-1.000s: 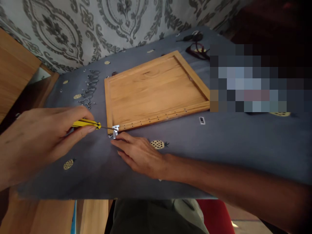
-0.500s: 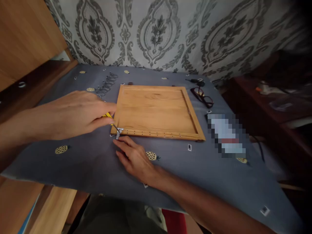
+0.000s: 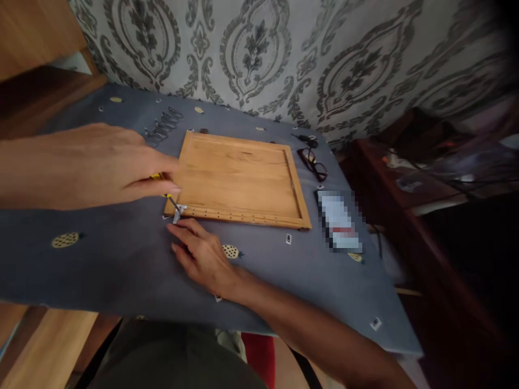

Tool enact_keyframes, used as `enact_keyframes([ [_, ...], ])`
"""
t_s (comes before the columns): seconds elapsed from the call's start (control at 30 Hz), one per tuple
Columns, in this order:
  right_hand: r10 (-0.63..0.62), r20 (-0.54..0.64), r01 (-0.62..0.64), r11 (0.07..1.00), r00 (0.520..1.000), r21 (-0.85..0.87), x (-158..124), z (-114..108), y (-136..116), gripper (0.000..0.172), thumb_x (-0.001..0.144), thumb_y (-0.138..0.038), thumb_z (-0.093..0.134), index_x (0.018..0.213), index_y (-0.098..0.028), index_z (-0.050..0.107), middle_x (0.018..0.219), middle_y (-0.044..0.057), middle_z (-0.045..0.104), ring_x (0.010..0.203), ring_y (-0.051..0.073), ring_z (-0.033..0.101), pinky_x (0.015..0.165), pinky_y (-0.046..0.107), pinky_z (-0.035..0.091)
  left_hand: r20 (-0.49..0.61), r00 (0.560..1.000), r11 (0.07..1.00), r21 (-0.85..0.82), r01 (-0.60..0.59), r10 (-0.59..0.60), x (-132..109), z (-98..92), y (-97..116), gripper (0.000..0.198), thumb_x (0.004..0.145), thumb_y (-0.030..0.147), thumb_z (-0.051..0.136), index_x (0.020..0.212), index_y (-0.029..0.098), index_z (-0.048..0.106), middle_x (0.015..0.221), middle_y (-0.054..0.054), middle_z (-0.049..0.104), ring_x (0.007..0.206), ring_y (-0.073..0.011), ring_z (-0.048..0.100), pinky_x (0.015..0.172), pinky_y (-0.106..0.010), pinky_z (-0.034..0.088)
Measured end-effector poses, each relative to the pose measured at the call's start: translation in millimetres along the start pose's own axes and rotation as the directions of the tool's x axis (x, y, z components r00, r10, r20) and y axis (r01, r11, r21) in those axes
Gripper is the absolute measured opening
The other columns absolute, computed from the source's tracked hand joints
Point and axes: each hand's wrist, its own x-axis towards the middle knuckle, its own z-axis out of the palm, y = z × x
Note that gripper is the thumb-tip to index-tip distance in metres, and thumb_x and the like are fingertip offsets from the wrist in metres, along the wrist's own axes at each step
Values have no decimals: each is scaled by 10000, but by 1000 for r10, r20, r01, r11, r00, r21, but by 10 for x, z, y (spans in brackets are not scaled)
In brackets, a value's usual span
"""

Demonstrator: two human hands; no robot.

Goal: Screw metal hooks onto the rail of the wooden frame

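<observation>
My left hand (image 3: 121,167) is closed round the yellow handle of a screwdriver (image 3: 167,196). Most of the handle is hidden by the fingers. Its shaft slants down to a small silver metal bracket (image 3: 177,214) at the near left corner of a framed wooden panel (image 3: 239,178). From the near side, the fingertips of my right hand (image 3: 206,259) hold against the bracket, with the thumb a little apart below. The panel lies flat, and a row of small dark holes runs along its near edge.
A patterned blue-grey cloth (image 3: 259,292) covers the table. Several thin wire pieces (image 3: 164,127) lie at the far left. To the right are glasses (image 3: 314,163), keys (image 3: 310,140) and a blurred-out phone-like object (image 3: 340,221). Patterned fabric (image 3: 255,54) hangs behind.
The whole view has swung, so everything sits further left and slightly higher in the picture. Both hands remain at the same panel corner, with the screwdriver against the bracket.
</observation>
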Motion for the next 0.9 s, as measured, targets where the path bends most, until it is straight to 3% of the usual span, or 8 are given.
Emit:
enact_keyframes([
  [0.07,8,24,-8,1000,1000,-1,2,-12,-13,402,964,-215,460,1350,-129,532,1359,135,545,1131,195,606,971,375,531,-11,999,998,48,48,-48,32,56,-7,485,927,616,301,845,284,644,509,85,519,489,-123,521,569,-248,250],
  [0.17,22,39,-22,1000,999,-11,1,-28,-28,398,967,-207,450,1350,-130,530,1361,131,545,1164,189,587,984,366,521,1,1000,998,49,29,-29,53,94,-3,408,944,547,373,784,270,627,522,98,532,493,-113,510,593,-250,254],
  [0.27,35,41,-34,999,999,-13,0,-31,-26,391,967,-210,450,1345,-153,533,1346,124,555,1162,189,590,964,377,532,12,1000,1000,10,-16,16,47,72,13,355,945,508,430,774,263,621,627,104,596,551,-104,541,597,-257,254],
  [0.43,19,14,-19,1000,1000,-4,-5,-11,-1,386,966,-234,447,1331,-159,548,1316,119,572,1188,193,576,978,389,527,37,999,1000,5,22,-22,38,-13,62,247,936,453,526,808,270,632,672,108,598,599,-99,568,614,-252,272],
  [0.63,-1,-4,1,1000,1000,12,-11,-9,2,385,969,-227,441,1328,-138,551,1311,131,576,1200,190,569,999,375,515,2,997,996,43,71,-72,21,-55,131,304,953,478,485,846,233,631,632,90,556,539,-106,520,581,-241,242],
  [0.9,23,26,-23,1000,999,-11,-5,-20,-16,381,968,-209,451,1337,-167,538,1313,121,569,1200,183,570,992,372,520,-68,997,997,70,-22,27,-16,79,69,299,944,448,499,760,231,591,666,85,560,556,-100,509,561,-263,228],
])
